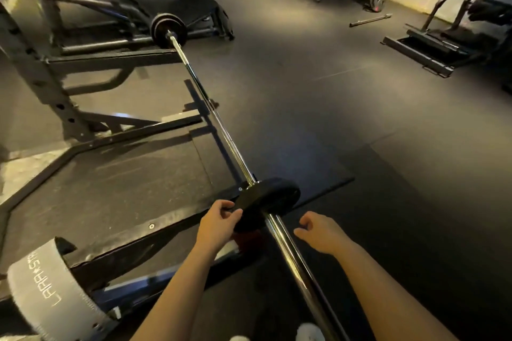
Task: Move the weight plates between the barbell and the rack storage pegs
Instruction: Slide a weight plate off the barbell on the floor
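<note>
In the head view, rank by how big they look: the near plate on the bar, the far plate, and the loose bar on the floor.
1. Near plate, held at its rim by the left hand.
2. and 3. Far plate and loose bar look alike in extent; both are far off, so true sizes are unsure.

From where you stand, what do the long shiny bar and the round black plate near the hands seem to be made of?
The long shiny bar looks like chromed or polished steel: it gives bright mirror-like reflections along its length. The round black plate has a dull matte face with almost no glare, so probably rubber-coated or painted iron; the picture cannot settle which. The left hand touches its rim.
</note>
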`<control>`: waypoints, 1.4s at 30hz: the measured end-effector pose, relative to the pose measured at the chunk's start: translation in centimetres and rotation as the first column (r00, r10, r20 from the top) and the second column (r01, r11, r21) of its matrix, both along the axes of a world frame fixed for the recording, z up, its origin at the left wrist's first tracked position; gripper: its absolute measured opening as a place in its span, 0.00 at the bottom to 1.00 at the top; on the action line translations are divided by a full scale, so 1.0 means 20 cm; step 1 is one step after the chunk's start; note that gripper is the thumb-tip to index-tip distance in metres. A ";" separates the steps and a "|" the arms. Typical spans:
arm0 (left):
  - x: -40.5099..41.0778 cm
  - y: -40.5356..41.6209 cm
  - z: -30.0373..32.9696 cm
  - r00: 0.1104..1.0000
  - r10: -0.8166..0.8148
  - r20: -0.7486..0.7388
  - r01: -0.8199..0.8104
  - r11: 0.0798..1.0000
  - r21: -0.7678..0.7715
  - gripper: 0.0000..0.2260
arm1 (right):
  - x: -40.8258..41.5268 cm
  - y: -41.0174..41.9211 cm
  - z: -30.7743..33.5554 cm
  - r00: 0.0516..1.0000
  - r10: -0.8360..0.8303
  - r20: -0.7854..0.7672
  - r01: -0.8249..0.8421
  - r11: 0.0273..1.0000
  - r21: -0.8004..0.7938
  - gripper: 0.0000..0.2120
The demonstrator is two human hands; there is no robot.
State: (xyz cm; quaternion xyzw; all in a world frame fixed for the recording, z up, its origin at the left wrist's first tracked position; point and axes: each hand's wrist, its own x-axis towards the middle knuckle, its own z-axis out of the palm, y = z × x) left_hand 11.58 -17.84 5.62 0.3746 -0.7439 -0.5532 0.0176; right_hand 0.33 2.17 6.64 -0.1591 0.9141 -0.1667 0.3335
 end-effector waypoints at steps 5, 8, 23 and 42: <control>-0.13 0.03 -0.08 0.994 0.091 0.067 -0.085 0.993 -0.083 0.12 | -0.32 -0.10 -0.11 0.980 0.200 -0.011 -0.200 0.979 -0.046 0.21; -0.19 0.10 -0.13 0.989 0.091 0.119 -0.078 0.991 -0.111 0.14 | -0.45 -0.16 -0.17 0.954 0.295 -0.041 -0.298 0.951 -0.082 0.24; -0.34 0.27 -0.29 0.950 0.124 0.288 -0.047 0.965 -0.258 0.24 | -0.78 -0.21 -0.35 0.753 0.640 -0.156 -0.647 0.763 0.007 0.32; -0.59 0.16 -0.55 0.753 0.088 0.653 0.270 0.863 -0.427 0.45 | -0.89 -0.29 -0.55 0.513 0.785 -0.346 -0.781 0.594 0.189 0.30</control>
